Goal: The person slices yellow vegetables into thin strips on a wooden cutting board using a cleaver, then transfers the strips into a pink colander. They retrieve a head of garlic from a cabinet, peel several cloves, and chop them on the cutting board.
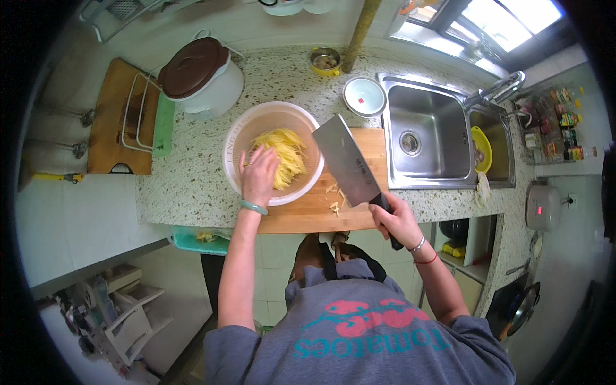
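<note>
My right hand [398, 222] grips the black handle of a Chinese cleaver [347, 166]. Its broad blade is raised over the wooden cutting board [308, 219] and points away from me, with the far corner close to the rim of a plastic basket [230, 166]. Inside the basket lies a heap of yellow julienned shreds [284, 154], possibly potato. My left hand [260, 175] reaches over the near left rim, fingers apart at the heap's left side; its palm side is hidden. A few pale scraps [335, 207] lie on the board under the blade.
Right of the board is a stainless steel sink [428, 130] with a faucet [500, 91]. A white bowl [365, 96] and a small pot [326, 61] stand behind. At left are a lidded white bucket [211, 91] and an upright wooden board [110, 120]. A green bin [199, 240] hangs below the counter edge.
</note>
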Action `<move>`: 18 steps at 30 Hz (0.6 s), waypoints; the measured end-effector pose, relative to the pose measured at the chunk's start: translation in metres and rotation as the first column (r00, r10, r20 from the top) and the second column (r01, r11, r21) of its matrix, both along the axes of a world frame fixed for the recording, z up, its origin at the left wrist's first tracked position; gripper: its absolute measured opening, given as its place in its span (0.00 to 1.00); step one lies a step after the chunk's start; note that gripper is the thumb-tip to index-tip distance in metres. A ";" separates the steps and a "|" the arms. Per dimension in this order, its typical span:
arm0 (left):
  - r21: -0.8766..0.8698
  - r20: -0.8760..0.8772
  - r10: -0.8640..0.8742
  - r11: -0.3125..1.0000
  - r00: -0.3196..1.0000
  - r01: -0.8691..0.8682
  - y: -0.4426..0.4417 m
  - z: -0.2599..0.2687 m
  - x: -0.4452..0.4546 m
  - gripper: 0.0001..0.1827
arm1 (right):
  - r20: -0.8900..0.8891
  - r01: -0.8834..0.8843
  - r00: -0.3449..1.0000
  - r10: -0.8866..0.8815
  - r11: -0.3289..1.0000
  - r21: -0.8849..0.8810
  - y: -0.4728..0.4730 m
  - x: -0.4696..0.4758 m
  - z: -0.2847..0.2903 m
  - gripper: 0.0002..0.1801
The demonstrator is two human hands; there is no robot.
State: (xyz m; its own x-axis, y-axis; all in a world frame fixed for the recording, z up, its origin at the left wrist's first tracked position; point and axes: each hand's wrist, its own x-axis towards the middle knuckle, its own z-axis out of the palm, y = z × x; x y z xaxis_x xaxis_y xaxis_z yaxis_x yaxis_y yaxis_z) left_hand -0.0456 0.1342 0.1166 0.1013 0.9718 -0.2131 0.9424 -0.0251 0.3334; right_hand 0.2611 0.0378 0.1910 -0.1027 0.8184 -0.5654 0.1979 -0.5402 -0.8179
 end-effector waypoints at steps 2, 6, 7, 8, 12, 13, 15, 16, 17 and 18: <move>-0.142 0.420 0.325 0.946 0.847 -0.293 0.004 -0.016 -0.006 0.19 | 0.391 -0.097 0.919 -0.047 0.935 0.341 -0.010 0.020 -0.027 0.08; 0.416 0.255 0.084 0.890 0.963 -0.188 0.000 -0.023 0.007 0.29 | 0.673 -0.237 0.719 -0.176 0.848 0.474 -0.021 0.059 -0.055 0.16; 0.421 0.269 0.090 0.884 0.959 -0.201 0.000 -0.018 0.012 0.28 | 0.702 -0.248 0.681 -0.206 0.838 0.487 -0.025 0.069 -0.063 0.16; 0.427 0.282 0.096 0.879 0.954 -0.215 0.000 -0.012 0.016 0.27 | 0.729 -0.262 0.642 -0.236 0.827 0.498 -0.028 0.078 -0.072 0.17; 0.331 0.473 0.107 0.898 0.875 -0.289 -0.004 -0.014 0.022 0.20 | 0.802 -0.304 0.537 -0.263 0.826 0.475 -0.039 0.095 -0.101 0.19; 0.391 0.443 0.069 0.883 0.894 -0.261 -0.007 -0.013 0.025 0.19 | 0.821 -0.317 0.513 -0.251 0.833 0.453 -0.040 0.095 -0.105 0.19; 0.585 0.273 -0.001 0.794 0.962 -0.165 -0.010 -0.008 0.035 0.17 | 0.840 -0.356 0.489 -0.233 0.826 0.437 -0.047 0.090 -0.110 0.21; 0.668 0.181 -0.024 0.737 0.983 -0.105 -0.013 -0.004 0.040 0.16 | 0.841 -0.362 0.495 -0.217 0.829 0.427 -0.050 0.086 -0.110 0.21; 0.644 0.243 -0.021 0.751 0.970 -0.146 -0.016 0.000 0.045 0.15 | 0.842 -0.370 0.501 -0.199 0.831 0.416 -0.054 0.081 -0.111 0.21; 0.618 0.305 -0.014 0.764 0.952 -0.186 -0.021 0.005 0.049 0.15 | 0.848 -0.385 0.496 -0.184 0.829 0.405 -0.060 0.074 -0.111 0.20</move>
